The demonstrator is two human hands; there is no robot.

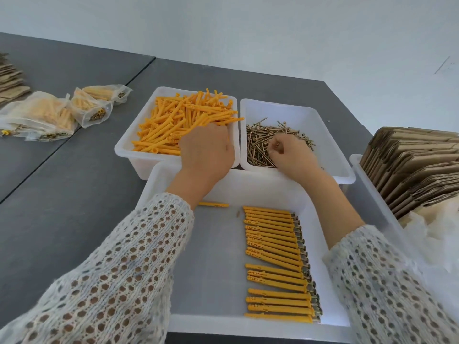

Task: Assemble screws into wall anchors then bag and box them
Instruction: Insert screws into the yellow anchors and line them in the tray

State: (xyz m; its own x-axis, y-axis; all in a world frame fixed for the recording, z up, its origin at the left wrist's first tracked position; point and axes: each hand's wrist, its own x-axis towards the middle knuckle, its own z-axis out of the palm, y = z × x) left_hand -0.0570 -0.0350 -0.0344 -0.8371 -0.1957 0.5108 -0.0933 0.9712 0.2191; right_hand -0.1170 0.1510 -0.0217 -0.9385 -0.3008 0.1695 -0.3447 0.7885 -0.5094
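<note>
One head cam, looks fwd and down, close over white trays [159, 184] on table.

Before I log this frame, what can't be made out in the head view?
- Left hand: fingertips buried in the yellow wall anchors; its grip on an anchor is hidden.
- Right hand: curled over the screws; how many it holds is too small to tell.
- Flattened cartons: cut off by the right edge.
- Filled bags: contents blurred by plastic.

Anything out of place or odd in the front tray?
One lone anchor lies apart near the front tray's far wall, away from the neat row of assembled anchors. Whether it holds a screw is unclear.
</note>
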